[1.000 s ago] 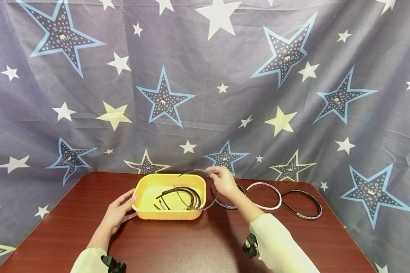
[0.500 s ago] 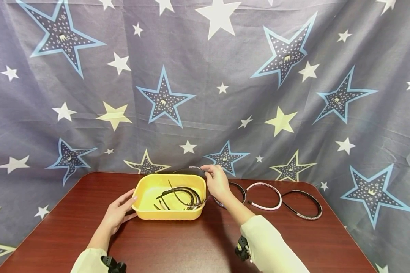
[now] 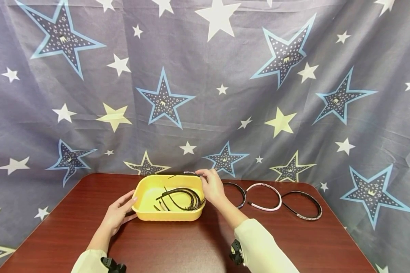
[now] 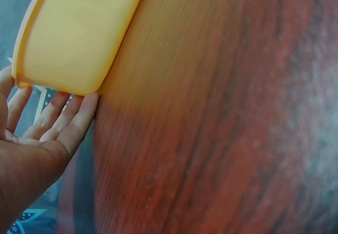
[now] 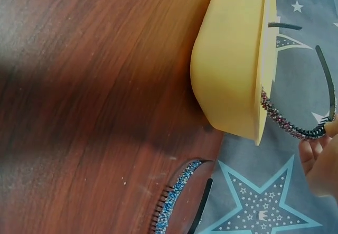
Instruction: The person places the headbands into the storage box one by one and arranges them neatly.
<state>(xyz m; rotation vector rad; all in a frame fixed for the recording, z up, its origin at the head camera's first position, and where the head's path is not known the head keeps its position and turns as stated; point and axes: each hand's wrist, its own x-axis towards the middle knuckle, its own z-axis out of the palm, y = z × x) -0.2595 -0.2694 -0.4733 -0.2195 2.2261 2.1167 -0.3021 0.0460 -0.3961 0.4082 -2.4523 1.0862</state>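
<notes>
My right hand [image 3: 212,187] grips a thin headband [image 5: 288,125] with dark reddish beads and comb teeth, held over the right end of a yellow plastic tub [image 3: 169,215]. Part of this headband dips behind the rim in the right wrist view. Several dark headbands [image 3: 188,190] lie inside the tub. At the tub's left end my left hand [image 3: 117,210] holds on, thumb at the rim and fingers against the outer wall; the left wrist view shows those fingers [image 4: 79,123] along its side.
Right of the tub, a blue-beaded headband [image 5: 171,202], a pink-and-white headband [image 3: 281,199] and a black headband with a glittery band [image 3: 319,210] lie in a row on the reddish-brown table [image 3: 171,246]. A grey star-patterned cloth [image 3: 205,125] hangs behind the table.
My right hand has moved left and slightly down with the beaded headband, from beside the tub to over its right end. The left hand and tub have stayed in place.
</notes>
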